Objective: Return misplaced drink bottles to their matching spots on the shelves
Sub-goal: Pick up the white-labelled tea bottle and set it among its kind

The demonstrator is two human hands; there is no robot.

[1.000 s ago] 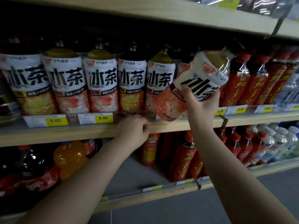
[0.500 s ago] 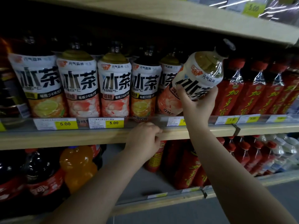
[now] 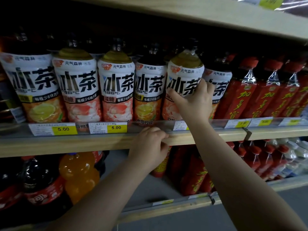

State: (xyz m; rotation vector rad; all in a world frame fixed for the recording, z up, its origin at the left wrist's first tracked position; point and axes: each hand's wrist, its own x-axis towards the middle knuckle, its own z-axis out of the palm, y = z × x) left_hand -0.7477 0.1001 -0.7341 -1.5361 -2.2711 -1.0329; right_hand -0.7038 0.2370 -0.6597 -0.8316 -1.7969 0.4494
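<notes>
Fingers of the left hand (image 3: 150,144) curl over the front edge of the pale wooden shelf (image 3: 83,144), gripping only that edge, just as a second ago. Right behind them, the clear plastic price rail (image 3: 150,125) carries yellow tags (image 3: 63,129) reading "5.00".

Above the rail, the right hand (image 3: 195,104) wraps thumb and fingers round the white-labelled plastic tea bottle with pink peach artwork (image 3: 185,70). A second ago this bottle hung tilted out in front of the shelf. Now it stands upright in the front row, its base behind the rail, between a citrus-labelled bottle (image 3: 150,90) and a partly hidden bottle of the same brand (image 3: 218,84). Placement looks all but done, with only the release left.

Labels read "元气森林", large "冰茶", "-196°C" and "减糖". Two more peach-labelled ones stand further left. Further right, red bottles (image 3: 246,97) bear yellow "加多宝".
</notes>
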